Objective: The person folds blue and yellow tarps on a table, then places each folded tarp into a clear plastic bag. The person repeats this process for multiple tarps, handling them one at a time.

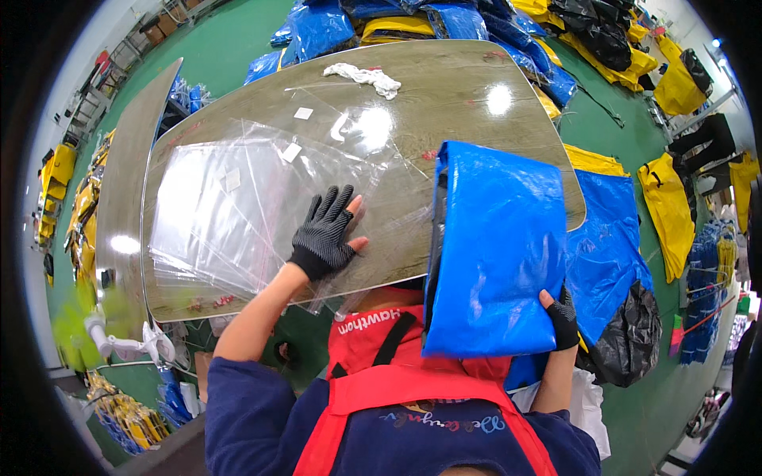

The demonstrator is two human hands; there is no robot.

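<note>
My left hand (325, 234), in a black dotted glove with bare thumb and index tips, lies with fingers spread on clear plastic bags (230, 206). Several of these bags are fanned over the table's left half, some with small white labels. My right hand (562, 319), gloved the same way, grips the lower right edge of a folded blue tarpaulin bag (500, 246). Its thumb rests on top; the other fingers are partly hidden. The blue piece is folded into a long rectangle with a black strip along its left side, and it overhangs the table's near edge.
The wood-look table (444, 95) carries a crumpled white cloth (363, 78) at its far side. Blue and yellow packed bags (317, 32) are piled beyond it. Blue sheeting (599, 230) and black plastic (627, 341) hang at the right. A green blurred fan (75, 325) stands lower left.
</note>
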